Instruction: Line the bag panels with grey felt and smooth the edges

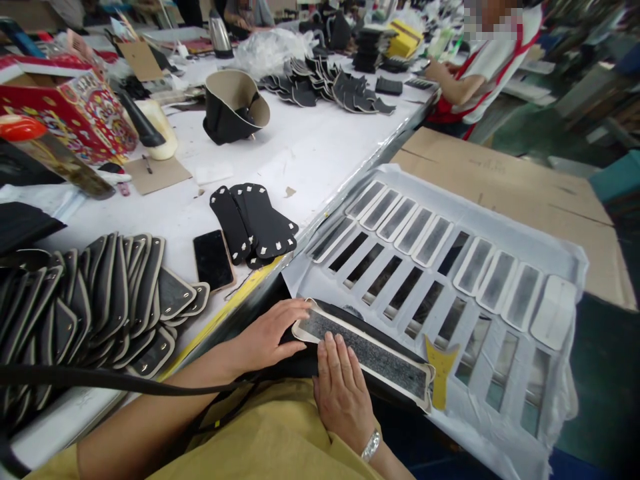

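Observation:
A long dark grey strip with a pale border (373, 353) lies slantwise in front of me on a black piece (390, 337). At the strip's left end is my left hand (273, 333), its fingers stretched over the far corner and its thumb apart at the near corner. My right hand (343, 387) lies flat, fingertips pressing on the strip's middle, with a bracelet (371, 445) at the wrist. Touching the strip's right end, or close beside it, is a yellow forked tool (440, 370). What supports the black piece underneath is hidden.
On the right, a slotted rack (400, 267) carries several similar strips (420, 230). The white table holds a phone (214, 259), black pieces (260, 220), stacked dark panels (110, 300) and a black cup-shaped piece (235, 107). A co-worker (480, 73) sits beyond the cardboard (500, 173).

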Available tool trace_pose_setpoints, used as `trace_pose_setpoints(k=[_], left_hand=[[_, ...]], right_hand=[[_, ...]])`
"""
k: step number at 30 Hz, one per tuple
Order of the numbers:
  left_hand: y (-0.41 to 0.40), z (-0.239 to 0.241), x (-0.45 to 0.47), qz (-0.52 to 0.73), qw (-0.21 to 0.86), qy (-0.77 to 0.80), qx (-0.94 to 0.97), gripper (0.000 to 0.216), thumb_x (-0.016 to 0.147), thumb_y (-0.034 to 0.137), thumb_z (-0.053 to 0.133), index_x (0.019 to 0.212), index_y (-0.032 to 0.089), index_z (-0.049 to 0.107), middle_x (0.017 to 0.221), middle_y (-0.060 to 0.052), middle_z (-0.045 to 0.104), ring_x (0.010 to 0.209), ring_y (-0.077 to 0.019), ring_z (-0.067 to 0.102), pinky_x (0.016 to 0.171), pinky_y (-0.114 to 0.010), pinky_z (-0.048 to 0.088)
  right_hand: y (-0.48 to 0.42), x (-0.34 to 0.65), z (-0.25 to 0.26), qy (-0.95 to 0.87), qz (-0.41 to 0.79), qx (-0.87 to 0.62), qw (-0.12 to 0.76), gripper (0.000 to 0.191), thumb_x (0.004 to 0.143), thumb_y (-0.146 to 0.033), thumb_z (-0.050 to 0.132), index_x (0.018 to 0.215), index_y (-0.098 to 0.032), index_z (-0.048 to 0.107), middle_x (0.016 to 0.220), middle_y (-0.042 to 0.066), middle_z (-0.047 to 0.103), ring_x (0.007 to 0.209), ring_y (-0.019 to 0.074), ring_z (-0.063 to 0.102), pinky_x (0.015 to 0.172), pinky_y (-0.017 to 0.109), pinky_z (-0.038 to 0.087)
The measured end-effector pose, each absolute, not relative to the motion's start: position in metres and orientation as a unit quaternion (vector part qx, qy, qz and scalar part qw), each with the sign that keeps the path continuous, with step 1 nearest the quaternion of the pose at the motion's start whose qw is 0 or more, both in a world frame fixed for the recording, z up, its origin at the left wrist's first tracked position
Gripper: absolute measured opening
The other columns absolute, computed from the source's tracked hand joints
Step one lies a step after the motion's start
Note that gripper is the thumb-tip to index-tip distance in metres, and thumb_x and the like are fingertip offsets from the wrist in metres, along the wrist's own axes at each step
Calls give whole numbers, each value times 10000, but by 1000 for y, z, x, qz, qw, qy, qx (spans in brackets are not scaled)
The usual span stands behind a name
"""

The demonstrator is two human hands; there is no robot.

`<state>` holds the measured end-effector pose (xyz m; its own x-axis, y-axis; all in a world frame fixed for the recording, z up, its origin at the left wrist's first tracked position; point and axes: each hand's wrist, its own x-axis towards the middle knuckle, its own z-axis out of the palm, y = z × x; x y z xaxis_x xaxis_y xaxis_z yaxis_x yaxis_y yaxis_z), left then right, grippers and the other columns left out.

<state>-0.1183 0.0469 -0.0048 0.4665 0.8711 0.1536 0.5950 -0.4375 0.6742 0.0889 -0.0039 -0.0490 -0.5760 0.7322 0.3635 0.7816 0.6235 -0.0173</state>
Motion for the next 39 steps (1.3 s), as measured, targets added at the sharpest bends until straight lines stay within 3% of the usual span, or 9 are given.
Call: trace_pose_setpoints(k=[2, 5, 11, 21, 32, 36, 39], left_hand=[[51, -4, -127, 242, 295, 436, 815, 215, 826, 219, 584, 1034, 170, 555, 1369, -114, 415, 1255, -203, 397, 1048, -388, 358], [54, -2, -131, 235, 304, 425, 820, 59, 845, 193, 548, 863, 171, 600, 1367, -95, 414, 1230, -196, 421, 1034, -362, 364], [52, -4, -121, 280, 299, 452, 792, 112, 816, 105, 503, 741, 159, 564, 1338, -92, 435, 1160, -179, 474, 1012, -333, 374], [50, -16, -118, 331, 301, 466, 763, 107, 753, 80, 515, 703, 169, 547, 1324, -77, 464, 1174, -196, 465, 998, -333, 389], [48, -7, -108, 272, 279, 495, 776, 120, 807, 116, 471, 707, 180, 488, 1335, -78, 446, 1209, -204, 435, 1041, -381, 330], [39, -12, -105, 301, 298, 492, 761, 95, 800, 128, 488, 868, 184, 525, 1325, -86, 451, 1220, -217, 424, 1041, -398, 331], [33, -22, -104, 357, 369, 494, 701, 494, 790, 209, 559, 1257, 205, 398, 1410, -104, 345, 1240, -230, 409, 1013, -389, 380]], right_hand=[[-4, 88, -48, -884, -77, -427, 172, 465, 855, -167, 411, 1303, -50, 440, 1372, 174, 433, 1305, 306, 330, 1044, 440, 313], [-4, 86, -47, -883, -81, -429, 173, 455, 855, -159, 406, 1296, -55, 446, 1354, 177, 455, 1300, 305, 338, 1037, 442, 323], [-4, 83, -48, -886, -72, -426, 165, 473, 849, -169, 416, 1301, -34, 436, 1380, 189, 416, 1304, 326, 323, 1052, 450, 298], [6, 67, -52, -896, -54, -411, 157, 494, 856, -190, 426, 1320, -22, 416, 1414, 189, 362, 1321, 329, 286, 1077, 445, 256], [10, 67, -43, -897, -49, -421, 127, 534, 860, -248, 461, 1346, -39, 390, 1445, 170, 314, 1347, 315, 229, 1092, 437, 240], [-8, 111, -37, -877, -70, -464, 103, 524, 843, -211, 478, 1333, -42, 404, 1442, 168, 321, 1348, 295, 238, 1094, 425, 233], [-22, 139, -35, -861, -79, -492, 100, 532, 838, -243, 496, 1329, -58, 411, 1439, 149, 337, 1346, 275, 252, 1094, 413, 229]])
